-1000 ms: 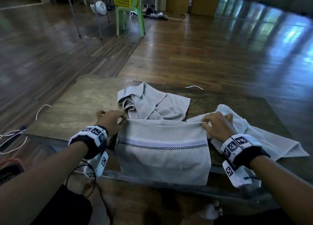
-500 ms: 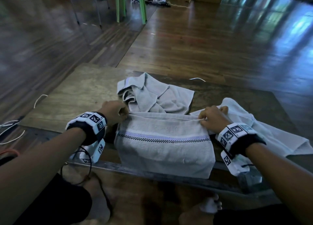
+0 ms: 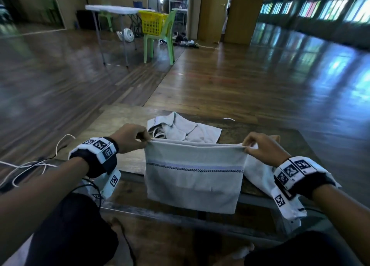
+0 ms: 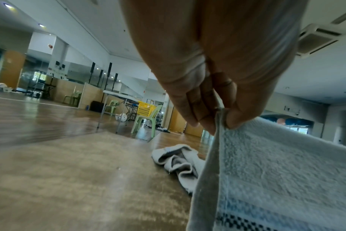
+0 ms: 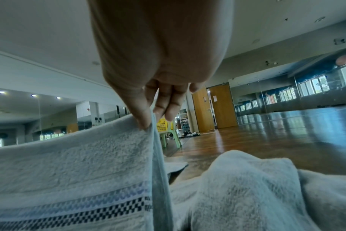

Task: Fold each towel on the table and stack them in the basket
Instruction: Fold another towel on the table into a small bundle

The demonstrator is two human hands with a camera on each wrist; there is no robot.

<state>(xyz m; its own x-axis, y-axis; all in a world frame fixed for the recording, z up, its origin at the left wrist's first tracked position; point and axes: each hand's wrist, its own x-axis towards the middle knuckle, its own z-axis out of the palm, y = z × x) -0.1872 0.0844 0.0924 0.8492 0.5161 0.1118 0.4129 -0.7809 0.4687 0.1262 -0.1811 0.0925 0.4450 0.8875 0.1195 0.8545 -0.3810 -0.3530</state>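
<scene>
A folded grey towel [image 3: 194, 175] with a checked stripe hangs in the air over the near edge of the wooden table [image 3: 112, 129]. My left hand [image 3: 147, 140] pinches its top left corner [image 4: 220, 118]. My right hand [image 3: 245, 147] pinches its top right corner [image 5: 148, 123]. A crumpled grey towel [image 3: 180, 129] lies on the table behind it, also seen as the crumpled towel [image 4: 178, 162] in the left wrist view. A white towel [image 3: 258, 175] lies at the right, under my right wrist. The yellow basket [image 3: 153, 22] stands far back on a green chair [image 3: 160, 43].
A white folding table [image 3: 118, 10] and a small fan [image 3: 127, 34] stand beside the chair. White cords [image 3: 30, 165] trail on the floor left of the table. Shiny wooden floor lies between the table and the chair. My knees are under the near edge.
Both hands have lifted the folded towel off the table; it now hangs from its top corners. The head view has tilted up, showing the basket and chair.
</scene>
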